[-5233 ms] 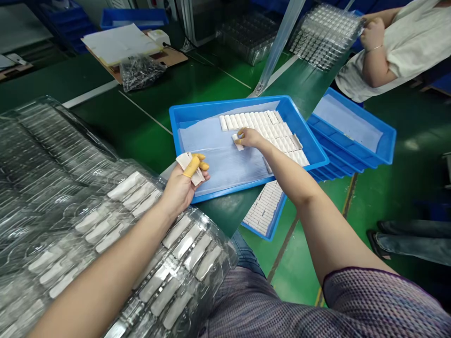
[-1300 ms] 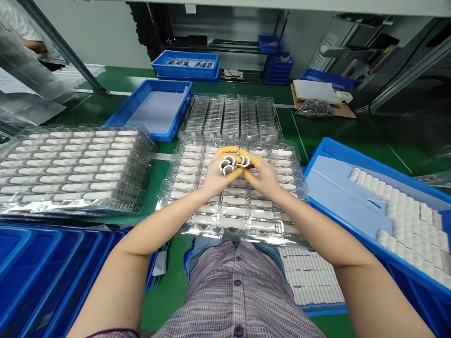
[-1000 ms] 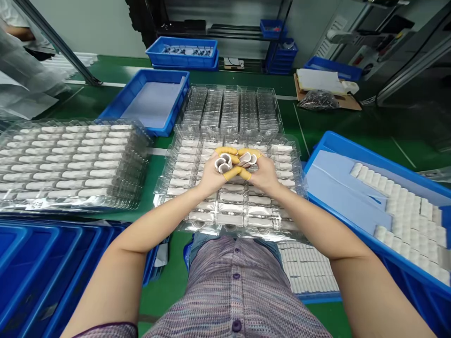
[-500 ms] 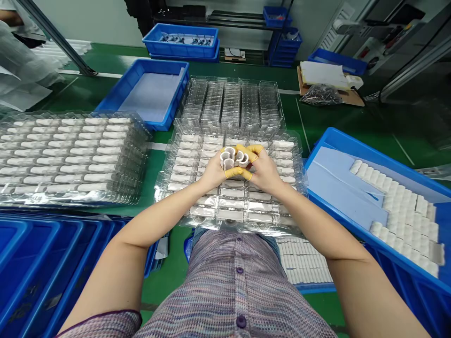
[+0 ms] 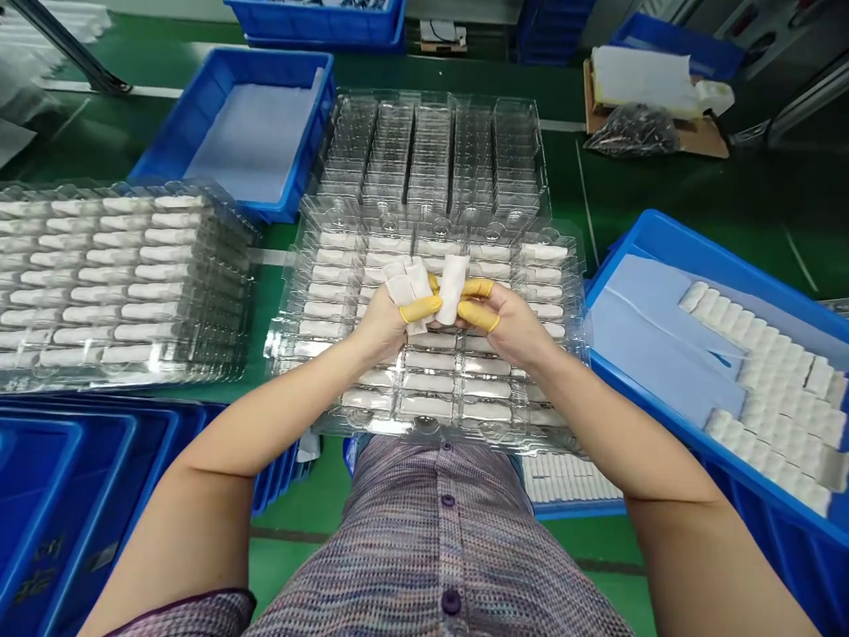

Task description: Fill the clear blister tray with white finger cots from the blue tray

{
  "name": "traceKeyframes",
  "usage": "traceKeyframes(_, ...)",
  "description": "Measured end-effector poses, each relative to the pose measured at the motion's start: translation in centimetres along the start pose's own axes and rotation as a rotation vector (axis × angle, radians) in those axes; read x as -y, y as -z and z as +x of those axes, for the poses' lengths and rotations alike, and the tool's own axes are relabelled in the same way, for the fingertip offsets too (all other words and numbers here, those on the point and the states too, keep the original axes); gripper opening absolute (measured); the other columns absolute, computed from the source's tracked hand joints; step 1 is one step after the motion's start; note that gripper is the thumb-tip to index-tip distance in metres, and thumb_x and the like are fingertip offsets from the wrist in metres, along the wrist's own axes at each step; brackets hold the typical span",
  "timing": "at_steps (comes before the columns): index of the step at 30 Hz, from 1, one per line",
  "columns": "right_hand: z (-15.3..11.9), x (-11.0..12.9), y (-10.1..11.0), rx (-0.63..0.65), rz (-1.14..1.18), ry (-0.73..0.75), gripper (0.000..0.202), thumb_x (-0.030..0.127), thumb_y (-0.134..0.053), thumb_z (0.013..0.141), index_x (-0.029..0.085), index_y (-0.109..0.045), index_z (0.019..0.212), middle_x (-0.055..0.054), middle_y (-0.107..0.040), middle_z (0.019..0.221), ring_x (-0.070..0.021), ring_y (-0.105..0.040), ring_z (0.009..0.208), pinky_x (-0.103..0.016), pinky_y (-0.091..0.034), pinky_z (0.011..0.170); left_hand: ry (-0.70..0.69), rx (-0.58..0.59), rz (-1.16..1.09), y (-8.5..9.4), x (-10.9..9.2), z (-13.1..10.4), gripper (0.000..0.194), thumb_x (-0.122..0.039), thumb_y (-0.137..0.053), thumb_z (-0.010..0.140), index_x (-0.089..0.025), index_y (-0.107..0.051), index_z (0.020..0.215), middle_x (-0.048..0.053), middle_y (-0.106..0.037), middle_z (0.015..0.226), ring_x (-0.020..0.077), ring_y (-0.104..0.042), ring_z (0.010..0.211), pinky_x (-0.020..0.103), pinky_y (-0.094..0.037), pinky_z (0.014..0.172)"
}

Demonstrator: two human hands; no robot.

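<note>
My left hand, with yellow finger cots on, is closed around several white tubular pieces. One more white tubular piece stands upright between the hands, pinched by the yellow-tipped fingers of my right hand. The left fingertips reach close to that piece; whether they touch it I cannot tell. Both hands are above a clear plastic tray, whose slots hold rows of similar white pieces.
Behind lies a stack of clear trays. To the left are filled trays and a blue bin with a pale sheet. A blue bin on the right holds rows of white pieces. Nested blue bins stand at lower left.
The bundle of white pieces, earlier held end-up between both hands, is now turned sideways in my left hand. One piece is apart in my right fingers. The camera view has tipped down.
</note>
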State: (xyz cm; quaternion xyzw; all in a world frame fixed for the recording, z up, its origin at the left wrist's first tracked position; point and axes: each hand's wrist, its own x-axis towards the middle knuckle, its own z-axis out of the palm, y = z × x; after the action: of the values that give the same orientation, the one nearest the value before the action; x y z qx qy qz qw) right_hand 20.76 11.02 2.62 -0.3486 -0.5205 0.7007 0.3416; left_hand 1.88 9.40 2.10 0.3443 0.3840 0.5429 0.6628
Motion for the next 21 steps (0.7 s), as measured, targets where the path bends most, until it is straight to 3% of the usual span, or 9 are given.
traceKeyframes(6,-0.2,0.4,-0.1,-0.083,-0.003,0.049,0.042,0.056,-0.086,0.082,0.026,-0.058,0.09,0.0,-0.073,0.094,-0.0216,-0.074,0.089,-0.046,-0.062,0.092,-0.083,-0.056,0.046,-0.2,0.1,0.2,0.055,-0.041,-0.104,0.051,-0.018,-0.067,0.084,0.002,-0.073,0.086,0.0163,-0.068,0.076,0.028,-0.058,0.068)
traceKeyframes(9,-0.6,0.5,-0.1,-0.111,-0.269,0.217,0.032,0.048,-0.076,0.091,0.026,-0.054,0.087,-0.004,-0.071,0.108,-0.0233,-0.072,0.097,-0.045,-0.062,0.088,-0.145,-0.019,0.144,-0.2,0.3,-0.1,0.053,-0.045,-0.102,0.056,-0.02,-0.065,0.085,0.002,-0.073,0.09,0.0202,-0.071,0.087,0.033,-0.06,0.076)
traceKeyframes(13,-1.4,0.5,-0.6,-0.163,-0.787,0.412,0.01,0.033,-0.07,0.093,0.024,-0.064,0.093,-0.009,-0.064,0.122,-0.0238,-0.069,0.096,-0.045,-0.061,0.086,-0.208,-0.084,0.225,-0.2,0.5,-0.5,0.056,-0.048,-0.102,0.055,-0.02,-0.063,0.083,-0.001,-0.067,0.08,0.0161,-0.064,0.075,0.032,-0.057,0.073)
traceKeyframes(15,-1.7,0.4,-0.8,-0.126,-0.859,0.427,0.009,0.032,-0.071,0.092,0.024,-0.068,0.096,-0.009,-0.062,0.124,-0.0222,-0.068,0.091,-0.044,-0.062,0.084,-0.212,-0.102,0.206,-0.2,0.4,-0.4,0.057,-0.051,-0.102,0.056,-0.02,-0.061,0.081,-0.002,-0.066,0.078,0.0152,-0.062,0.071,0.031,-0.055,0.071)
traceKeyframes(18,-1.6,0.4,-0.9,-0.088,-0.636,0.374,0.02,0.041,-0.075,0.091,0.026,-0.067,0.102,-0.008,-0.061,0.127,-0.0239,-0.068,0.103,-0.042,-0.065,0.084,-0.177,-0.084,0.114,0.1,0.0,0.0,0.062,-0.052,-0.103,0.051,-0.021,-0.06,0.083,-0.001,-0.068,0.081,0.0179,-0.067,0.079,0.033,-0.056,0.076)
traceKeyframes(21,-1.3,0.7,-0.7,-0.05,-0.224,0.156,0.029,0.048,-0.075,0.092,0.027,-0.06,0.104,-0.007,-0.066,0.123,-0.0238,-0.071,0.106,-0.04,-0.068,0.082,-0.108,-0.056,0.023,0.4,-0.3,0.5,0.065,-0.052,-0.103,0.049,-0.022,-0.061,0.09,0.003,-0.074,0.094,0.0234,-0.073,0.092,0.038,-0.06,0.084)
